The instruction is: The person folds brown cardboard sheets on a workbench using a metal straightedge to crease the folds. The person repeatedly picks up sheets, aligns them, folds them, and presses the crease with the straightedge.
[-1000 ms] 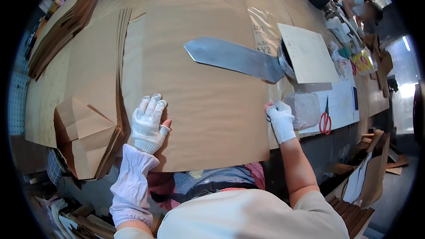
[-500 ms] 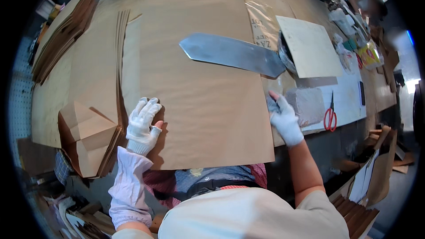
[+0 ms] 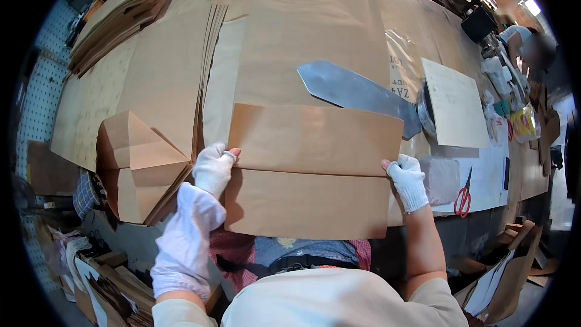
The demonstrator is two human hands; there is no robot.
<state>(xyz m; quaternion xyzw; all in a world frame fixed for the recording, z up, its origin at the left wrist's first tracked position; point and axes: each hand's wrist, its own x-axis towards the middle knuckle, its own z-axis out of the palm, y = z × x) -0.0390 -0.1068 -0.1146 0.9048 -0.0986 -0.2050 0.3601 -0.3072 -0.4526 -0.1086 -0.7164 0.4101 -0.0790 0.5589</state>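
Note:
A wide piece of brown kraft paper (image 3: pixel 315 206) lies in front of me, its near end at the table's front. A raised flap (image 3: pixel 315 136) stands above a straight dark line across the paper. My left hand (image 3: pixel 213 168), in a white glove with the thumb tip bare, pinches the paper at the left end of that line. On the right end, my gloved right hand (image 3: pixel 407 180) pinches it the same way. Beyond the flap rests a flat grey metal plate with pointed ends (image 3: pixel 357 94), its near edge partly covered by the flap.
Folded brown paper (image 3: pixel 145 169) sits at left; stacked brown sheets (image 3: pixel 121 15) lie farther back. On the right are a pale board (image 3: pixel 454 106), a clear-wrapped block (image 3: pixel 440 180) and red-handled scissors (image 3: pixel 463 201). Another person (image 3: pixel 520 45) is at far right.
Both hands have gone from resting at the paper's sides to pinching it. A flap has come up across the paper. The whole view has shifted, with the table's things appearing farther right.

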